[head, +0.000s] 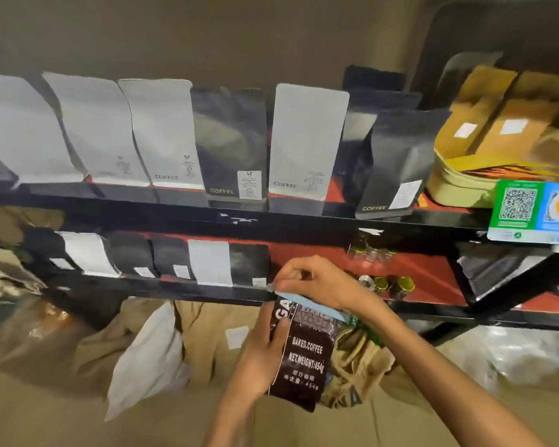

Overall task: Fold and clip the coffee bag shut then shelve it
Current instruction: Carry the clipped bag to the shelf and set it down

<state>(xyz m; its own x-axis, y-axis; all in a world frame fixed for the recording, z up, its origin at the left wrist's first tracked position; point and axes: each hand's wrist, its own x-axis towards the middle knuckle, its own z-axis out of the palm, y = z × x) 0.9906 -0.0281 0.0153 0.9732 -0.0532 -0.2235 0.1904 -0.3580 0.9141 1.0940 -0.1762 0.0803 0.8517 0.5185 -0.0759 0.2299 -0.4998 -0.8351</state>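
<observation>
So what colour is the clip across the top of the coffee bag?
Light blue clip, clearest in the head view.

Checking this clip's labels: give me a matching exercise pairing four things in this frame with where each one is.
Things:
1. coffee bag
2. light blue clip
3. gold-lidded jars
4. QR code sign

Places:
A. on the red lower shelf, right of the hands
B. at the right end of the upper shelf's front edge
C. gripped along its side by the left hand
D. across the bag's folded top, under the right hand

Pairs: 1-C, 2-D, 3-A, 4-B
</observation>
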